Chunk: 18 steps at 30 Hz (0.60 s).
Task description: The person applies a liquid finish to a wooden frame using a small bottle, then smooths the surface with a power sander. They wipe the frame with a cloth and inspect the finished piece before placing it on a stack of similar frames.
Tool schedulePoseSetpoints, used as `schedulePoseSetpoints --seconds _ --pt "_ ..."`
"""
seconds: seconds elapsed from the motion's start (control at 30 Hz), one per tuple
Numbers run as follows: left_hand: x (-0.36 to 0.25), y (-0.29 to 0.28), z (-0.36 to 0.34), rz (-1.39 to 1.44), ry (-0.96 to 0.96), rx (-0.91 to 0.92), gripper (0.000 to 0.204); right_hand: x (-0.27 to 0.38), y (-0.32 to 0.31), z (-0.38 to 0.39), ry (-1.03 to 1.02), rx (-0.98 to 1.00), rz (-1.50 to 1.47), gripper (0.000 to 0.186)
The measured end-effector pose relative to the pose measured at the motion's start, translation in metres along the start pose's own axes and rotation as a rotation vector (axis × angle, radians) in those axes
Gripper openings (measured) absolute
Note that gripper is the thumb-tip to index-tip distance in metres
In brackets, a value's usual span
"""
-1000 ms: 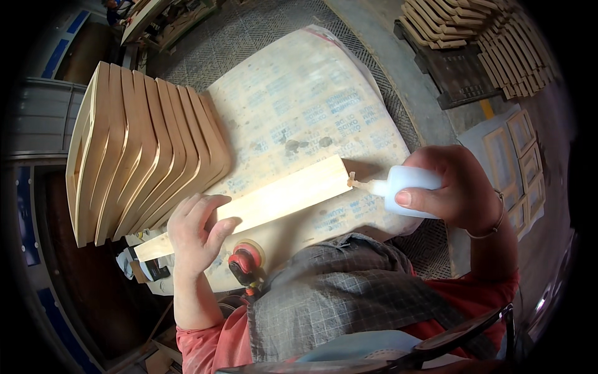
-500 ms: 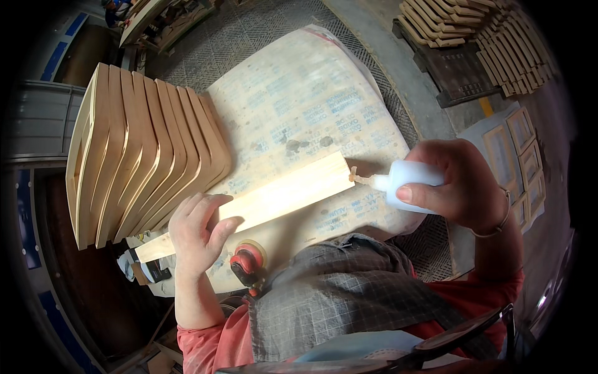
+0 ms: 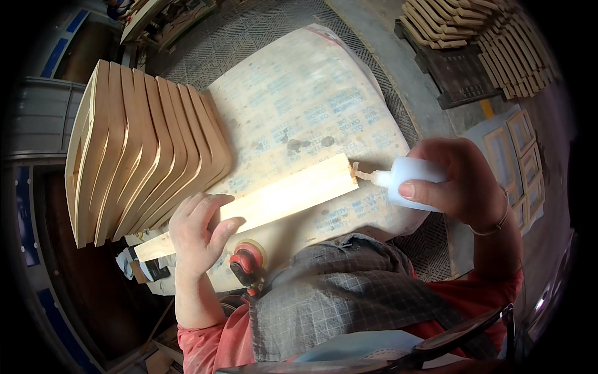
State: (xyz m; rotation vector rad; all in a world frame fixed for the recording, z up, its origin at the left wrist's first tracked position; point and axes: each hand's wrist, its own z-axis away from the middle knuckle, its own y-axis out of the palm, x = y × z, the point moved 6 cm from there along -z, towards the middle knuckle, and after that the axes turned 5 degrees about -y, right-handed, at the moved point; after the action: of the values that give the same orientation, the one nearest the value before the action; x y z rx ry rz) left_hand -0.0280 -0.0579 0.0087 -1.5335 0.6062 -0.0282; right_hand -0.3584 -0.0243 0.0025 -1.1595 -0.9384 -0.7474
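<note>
- Pale wood board [image 3: 286, 193], long, straight, flat, lies slantwise above the near part of the tabletop [image 3: 305, 87], which has a cream sheet with faded blue print over it; can't tell if its right end rests or is lifted.
- Left hand [image 3: 200, 230]: partly closed round the board, fingers over the far edge, thumb at the near edge; board's narrow end sticks out past it, lower left.
- Right hand [image 3: 461, 181]: wrapped round a white plastic squeeze bottle [image 3: 405, 181], thumb on the near side, bottle tipped sideways.
- Bottle's tan-crusted nozzle [image 3: 367, 176] points at the board's right end, right beside it; contact unclear.
- Red-and-black round power sander [image 3: 247, 258] sits near the tabletop's front edge, between board and grey checked apron [image 3: 336, 293].
- Row of curved light-wood frames [image 3: 143, 156] stands upright, left side.
- Dark pallet [image 3: 461, 81], upper right, carries stacked curved wood pieces [image 3: 511, 59].
- Rectangular wood frames [image 3: 521, 131] lie below it, far right.
</note>
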Motion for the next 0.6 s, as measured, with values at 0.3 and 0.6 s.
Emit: schedulePoseSetpoints --seconds 0.3,0.6 --pt "0.003 0.001 0.000 0.022 -0.002 -0.001 0.041 -0.009 0.000 -0.004 0.021 -0.033 -0.082 0.023" --pt "0.002 0.001 0.000 0.015 -0.010 0.004 0.042 -0.011 0.001 -0.012 -0.094 -0.095 -0.173 0.018"
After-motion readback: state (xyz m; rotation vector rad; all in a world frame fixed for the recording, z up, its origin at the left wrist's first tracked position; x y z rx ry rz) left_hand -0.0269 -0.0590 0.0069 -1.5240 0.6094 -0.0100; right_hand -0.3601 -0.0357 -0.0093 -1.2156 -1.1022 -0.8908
